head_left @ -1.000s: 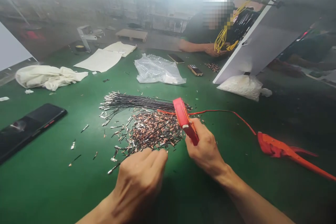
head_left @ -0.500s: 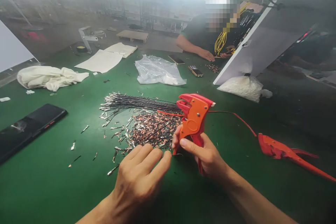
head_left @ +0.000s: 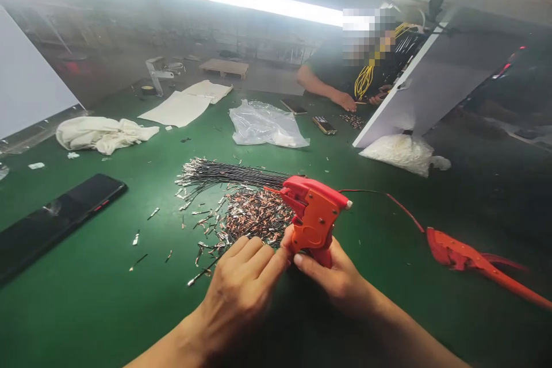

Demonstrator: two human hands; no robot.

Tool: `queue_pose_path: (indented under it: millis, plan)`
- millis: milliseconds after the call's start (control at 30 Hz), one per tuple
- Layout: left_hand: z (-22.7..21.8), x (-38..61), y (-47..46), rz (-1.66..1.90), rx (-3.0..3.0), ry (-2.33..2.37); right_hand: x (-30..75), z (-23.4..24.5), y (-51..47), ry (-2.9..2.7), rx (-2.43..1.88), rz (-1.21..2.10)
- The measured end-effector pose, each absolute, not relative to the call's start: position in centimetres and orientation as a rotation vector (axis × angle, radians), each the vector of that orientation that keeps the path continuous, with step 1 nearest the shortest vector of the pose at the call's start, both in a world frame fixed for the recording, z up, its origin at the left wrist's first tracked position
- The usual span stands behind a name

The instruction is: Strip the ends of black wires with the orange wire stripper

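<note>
Overhead, lamps (head_left: 250, 2) light green tabletop (head_left: 86, 310); right hand (head_left: 336, 279) grips stripper (head_left: 314, 218), left hand's (head_left: 245, 279) grip unclear.

No text, label, brand or number is legible; light marks on the small phone (head_left: 324, 125), just above and right of the frame's centre, are too tiny to read.

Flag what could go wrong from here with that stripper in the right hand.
The left hand sits close against the right hand at the stripper's handle, so a finger might get pinched. The pile lies right beside the bundle, so loose bits could mix in. The red wire passes behind the stripper and might snag.
</note>
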State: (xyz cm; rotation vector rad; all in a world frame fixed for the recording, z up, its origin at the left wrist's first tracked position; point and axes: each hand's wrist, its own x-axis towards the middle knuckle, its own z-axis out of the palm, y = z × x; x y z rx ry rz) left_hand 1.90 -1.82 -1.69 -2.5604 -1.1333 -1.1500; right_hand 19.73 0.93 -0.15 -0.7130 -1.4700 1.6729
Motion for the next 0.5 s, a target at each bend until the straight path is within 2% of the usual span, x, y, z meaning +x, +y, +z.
queue_pose_path:
  millis: [267,500]
  plan:
    - [-1.7,1.8,-1.9,-1.06,-2.558,-1.201,20.3,-0.5,1.6,-1.312,-0.775,1.727]
    - [-1.9,2.9,-3.1,-1.253,-2.546,-1.021,20.6,-1.4,2.2,-1.037,-0.701,1.853]
